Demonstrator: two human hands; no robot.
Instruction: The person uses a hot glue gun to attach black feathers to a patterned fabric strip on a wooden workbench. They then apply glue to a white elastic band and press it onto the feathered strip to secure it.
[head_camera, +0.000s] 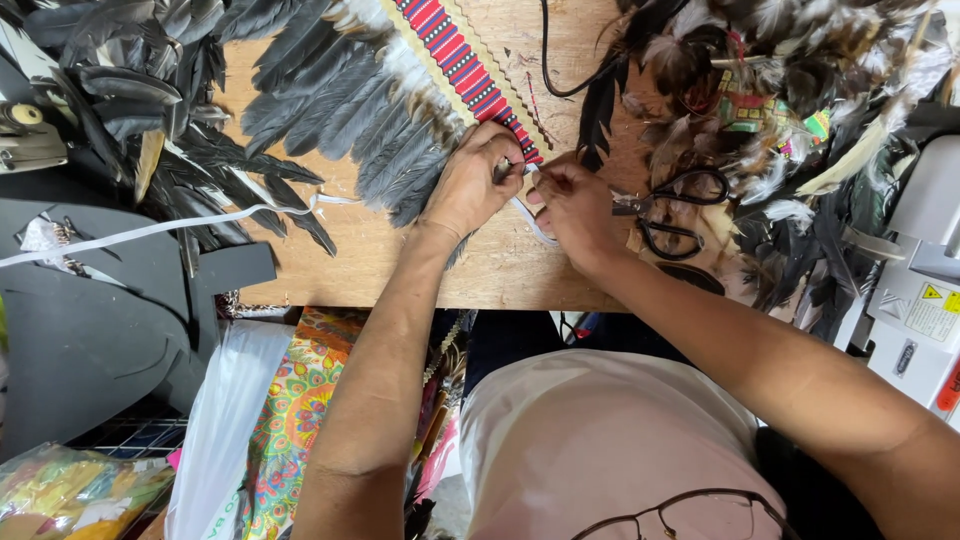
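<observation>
Both hands meet at the near end of a feather headdress band (468, 72) — a strip woven in red, blue and white stripes with a pale zigzag edge, lying slantwise across the wooden table (500, 275). The left hand (472, 183) is curled shut over the band's end, fingers pressed together around the base of the grey feathers (370, 120) that fan out from the strip toward the left. The right hand (573, 205) sits just beside it, thumb and forefinger pinching a white ribbon (532, 222) that loops down from under the band's tip; whether a small tool is also between the fingers cannot be told. A pair of black scissors (672, 208) lies just right of the right hand, resting on a heap of brown and white feathers (790, 120). A second white ribbon (150, 228) trails left across a pile of black feathers (130, 90) and dark foam sheets (90, 320). As for containers — below the table edge a clear plastic bag (215, 430) hangs open beside a bright floral cloth (295, 410), its contents not discernible, and a wire basket (130, 437) at lower left holds colourful packets (70, 495).
</observation>
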